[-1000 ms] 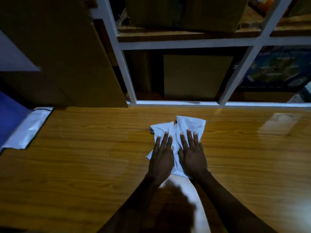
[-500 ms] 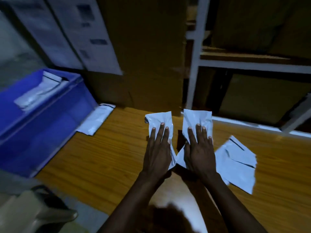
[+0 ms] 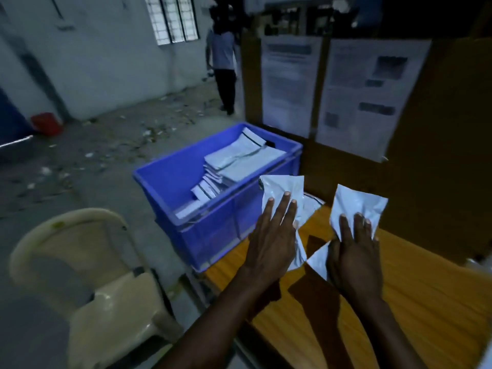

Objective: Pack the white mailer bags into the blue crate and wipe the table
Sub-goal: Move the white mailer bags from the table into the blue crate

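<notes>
Blue crate is holding a stack already; L hand & R hand, fingers flat, are pressing on left mailer & right mailer, w/ table wipe prob. pending.

Two hands, one crate, one chair

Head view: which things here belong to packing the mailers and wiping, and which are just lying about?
Job: left hand, fingers straight on left mailer bag; right hand on right mailer bag; blue crate holding stacked mailers; wooden table.
Lying about: cream plastic chair; red tub on the floor; posted papers; person standing at the back.
</notes>
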Demonstrator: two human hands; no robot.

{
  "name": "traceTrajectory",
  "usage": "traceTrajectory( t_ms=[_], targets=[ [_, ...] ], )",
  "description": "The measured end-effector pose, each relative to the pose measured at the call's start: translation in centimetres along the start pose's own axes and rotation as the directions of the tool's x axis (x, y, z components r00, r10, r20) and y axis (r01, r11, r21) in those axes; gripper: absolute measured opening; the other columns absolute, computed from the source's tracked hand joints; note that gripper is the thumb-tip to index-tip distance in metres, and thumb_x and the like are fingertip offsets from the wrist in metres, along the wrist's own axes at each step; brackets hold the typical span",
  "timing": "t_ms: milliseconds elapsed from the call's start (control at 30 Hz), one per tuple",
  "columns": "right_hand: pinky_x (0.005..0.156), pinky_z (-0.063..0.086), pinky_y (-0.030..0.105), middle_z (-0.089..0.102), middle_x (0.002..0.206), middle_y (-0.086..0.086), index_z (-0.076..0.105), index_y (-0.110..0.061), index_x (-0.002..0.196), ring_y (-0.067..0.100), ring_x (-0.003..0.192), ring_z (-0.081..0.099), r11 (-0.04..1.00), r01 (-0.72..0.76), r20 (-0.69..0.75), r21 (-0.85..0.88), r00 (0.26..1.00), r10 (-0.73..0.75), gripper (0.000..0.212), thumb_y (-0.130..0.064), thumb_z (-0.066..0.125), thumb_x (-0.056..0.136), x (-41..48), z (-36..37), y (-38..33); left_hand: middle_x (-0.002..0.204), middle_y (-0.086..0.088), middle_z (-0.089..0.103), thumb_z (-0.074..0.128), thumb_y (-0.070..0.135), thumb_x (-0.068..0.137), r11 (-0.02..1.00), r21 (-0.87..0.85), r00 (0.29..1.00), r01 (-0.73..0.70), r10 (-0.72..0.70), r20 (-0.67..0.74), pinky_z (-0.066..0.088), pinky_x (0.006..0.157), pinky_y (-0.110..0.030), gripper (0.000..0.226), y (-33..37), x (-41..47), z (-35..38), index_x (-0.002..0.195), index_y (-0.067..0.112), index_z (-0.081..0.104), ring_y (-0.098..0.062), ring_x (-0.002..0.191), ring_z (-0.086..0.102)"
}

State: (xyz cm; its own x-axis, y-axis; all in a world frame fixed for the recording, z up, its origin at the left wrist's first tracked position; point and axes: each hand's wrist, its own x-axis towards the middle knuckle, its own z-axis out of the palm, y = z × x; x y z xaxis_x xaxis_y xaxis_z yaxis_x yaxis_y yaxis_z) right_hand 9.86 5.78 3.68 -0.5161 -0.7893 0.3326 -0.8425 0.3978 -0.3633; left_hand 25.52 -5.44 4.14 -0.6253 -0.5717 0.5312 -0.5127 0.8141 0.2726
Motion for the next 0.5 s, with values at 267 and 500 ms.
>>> traceTrajectory(
  t_ms=[267,500],
  targets=[
    [0.119,0.027,0.056,0.023,0.164,0.022,0.032,-0.012,0.157,0.039,0.153,0.019,0.990,0.137,-0.095,0.027,0.986,-0.134,0.058,-0.031,0.035,0.103,9.6,1.5,-14.8,0.166,-0.018,0.025,0.038,0.016,0.109,0.995,0.089,0.987,-0.035,0.049,-0.155,0.026,0.123,-0.054,0.049,-11.5,5.1,-7.7,0.155,-0.001,0.036,-0.031,0.156,0.019],
    [0.118,0.029,0.054,0.029,0.161,0.025,0.037,-0.010,0.155,0.042,0.149,0.026,0.991,0.119,-0.099,0.054,0.989,-0.113,0.063,-0.034,0.035,0.097,17.6,4.7,-22.2,0.166,-0.015,0.026,0.029,0.025,0.111,0.992,0.091,0.995,-0.089,0.093,-0.042,0.022,0.125,-0.048,0.050,-22.2,12.4,-10.5,0.155,0.001,0.038,-0.025,0.156,0.022]
  ],
)
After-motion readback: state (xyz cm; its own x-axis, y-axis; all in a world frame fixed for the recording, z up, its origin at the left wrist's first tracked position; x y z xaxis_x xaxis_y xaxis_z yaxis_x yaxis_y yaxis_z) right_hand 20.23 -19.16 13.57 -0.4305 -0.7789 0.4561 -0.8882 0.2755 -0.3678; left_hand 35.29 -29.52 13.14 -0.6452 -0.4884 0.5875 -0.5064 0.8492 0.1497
